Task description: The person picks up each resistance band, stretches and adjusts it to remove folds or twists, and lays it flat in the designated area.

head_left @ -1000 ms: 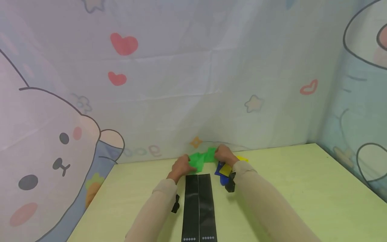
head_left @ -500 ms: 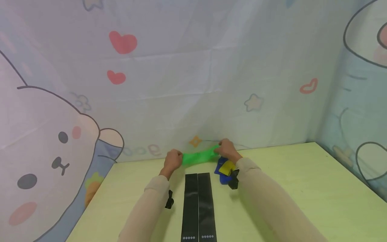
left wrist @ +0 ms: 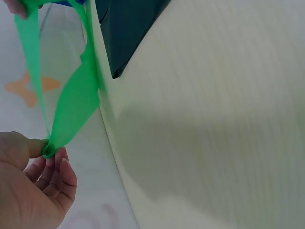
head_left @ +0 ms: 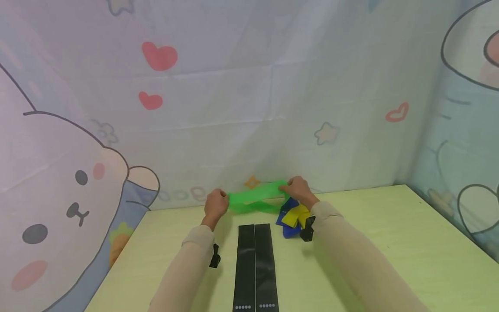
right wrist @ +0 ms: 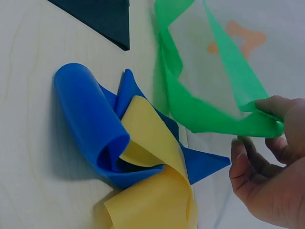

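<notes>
A green resistance band (head_left: 253, 194) forms a loop between my two hands near the back of the table. My left hand (head_left: 216, 204) pinches one end between thumb and fingers; the left wrist view shows the band (left wrist: 76, 107) bunched there. At the other end, my right hand (head_left: 299, 191) pinches the loop with thumb and forefinger, its other fingers curled below. The two long sides hang apart, with a gap between them. Below the right hand lie a rolled blue band (right wrist: 88, 112) and a folded yellow band (right wrist: 155, 207), overlapping each other.
Two flat black strips (head_left: 246, 268) with grey dots lie side by side down the middle of the pale yellow table (head_left: 374, 234). A printed cloth backdrop (head_left: 234, 143) rises right behind the table's back edge.
My hands have moved apart, the left going left and the right slightly right. The green band has gone from crumpled to stretched out, then opened into a loop.
</notes>
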### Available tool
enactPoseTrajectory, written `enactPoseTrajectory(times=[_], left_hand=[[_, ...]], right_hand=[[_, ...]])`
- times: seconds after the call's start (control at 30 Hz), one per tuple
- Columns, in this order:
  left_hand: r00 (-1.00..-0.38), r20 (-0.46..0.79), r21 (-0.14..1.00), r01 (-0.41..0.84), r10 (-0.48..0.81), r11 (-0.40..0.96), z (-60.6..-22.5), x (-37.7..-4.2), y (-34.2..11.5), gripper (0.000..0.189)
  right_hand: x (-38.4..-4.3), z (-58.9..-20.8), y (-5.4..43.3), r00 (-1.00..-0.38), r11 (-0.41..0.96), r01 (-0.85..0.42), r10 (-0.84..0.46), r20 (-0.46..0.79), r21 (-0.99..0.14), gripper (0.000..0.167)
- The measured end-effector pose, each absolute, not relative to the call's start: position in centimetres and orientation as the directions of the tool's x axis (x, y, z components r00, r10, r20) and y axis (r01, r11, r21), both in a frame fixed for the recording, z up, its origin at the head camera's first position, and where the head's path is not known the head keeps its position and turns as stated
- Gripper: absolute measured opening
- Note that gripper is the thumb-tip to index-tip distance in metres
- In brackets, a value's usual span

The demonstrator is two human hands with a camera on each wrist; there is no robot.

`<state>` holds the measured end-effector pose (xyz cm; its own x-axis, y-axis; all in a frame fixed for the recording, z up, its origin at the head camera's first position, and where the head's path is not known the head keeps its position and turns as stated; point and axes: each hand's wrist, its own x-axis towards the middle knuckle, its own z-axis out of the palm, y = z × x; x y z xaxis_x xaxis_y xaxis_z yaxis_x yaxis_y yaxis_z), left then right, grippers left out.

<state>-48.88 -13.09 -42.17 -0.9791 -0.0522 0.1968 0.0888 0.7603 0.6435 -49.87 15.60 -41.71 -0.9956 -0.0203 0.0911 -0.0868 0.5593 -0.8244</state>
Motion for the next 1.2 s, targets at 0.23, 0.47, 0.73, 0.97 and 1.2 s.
enactPoseTrajectory(times=[0.23, 0.47, 0.73, 0.97, 1.2], left_hand=[[-0.972, 0.230, 0.674, 0.123, -0.048, 0.728, -42.1, -49.1, -13.1, 0.023], [-0.968, 0.234, 0.695, 0.105, -0.086, 0.711, -42.2, -49.5, -13.3, 0.023], [-0.966, 0.250, 0.704, 0.130, -0.072, 0.699, -42.2, -49.0, -13.6, 0.029], [-0.970, 0.236, 0.695, 0.123, -0.062, 0.709, -42.7, -48.7, -13.8, 0.030], [-0.975, 0.211, 0.688, 0.098, -0.069, 0.719, -43.0, -48.7, -13.8, 0.029]], right_hand=[[-49.9, -41.0, 16.0, -0.998, 0.498, -0.066, -0.034, 0.056, -0.864, 0.047], [-50.2, -40.9, 16.7, -0.994, 0.428, -0.073, -0.105, 0.030, -0.901, 0.052], [-49.7, -41.0, 17.4, -0.983, 0.434, -0.068, -0.183, -0.013, -0.898, 0.038], [-49.2, -42.1, 16.6, -0.960, 0.548, -0.186, -0.280, 0.031, -0.816, 0.026], [-48.8, -43.4, 14.5, -0.906, 0.677, -0.367, -0.417, 0.078, -0.638, 0.027]])
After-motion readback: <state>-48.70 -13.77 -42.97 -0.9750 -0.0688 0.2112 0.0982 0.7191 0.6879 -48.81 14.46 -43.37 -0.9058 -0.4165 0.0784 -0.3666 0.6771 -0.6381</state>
